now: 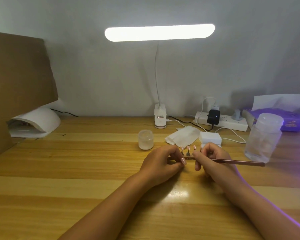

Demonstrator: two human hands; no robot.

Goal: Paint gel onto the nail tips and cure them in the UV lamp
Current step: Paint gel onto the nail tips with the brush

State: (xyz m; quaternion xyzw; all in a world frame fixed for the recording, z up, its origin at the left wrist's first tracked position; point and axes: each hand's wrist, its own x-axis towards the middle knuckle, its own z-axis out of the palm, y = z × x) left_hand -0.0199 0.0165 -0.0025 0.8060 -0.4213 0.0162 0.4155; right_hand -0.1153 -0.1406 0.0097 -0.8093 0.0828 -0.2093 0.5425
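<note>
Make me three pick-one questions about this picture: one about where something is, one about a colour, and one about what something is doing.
1. Where does the UV lamp sit on the table?
A. far left
B. far right
C. at the near edge

2. What colour is the brush handle?
A. green
B. reddish brown
C. yellow

3. What is the desk lamp doing?
A. switched off
B. lying flat
C. shining

Answers:
1 A, the white dome stands by the cardboard at the left edge.
2 B, the handle sticking out of the right hand is reddish brown.
3 C, its long bar glows bright white.
</note>
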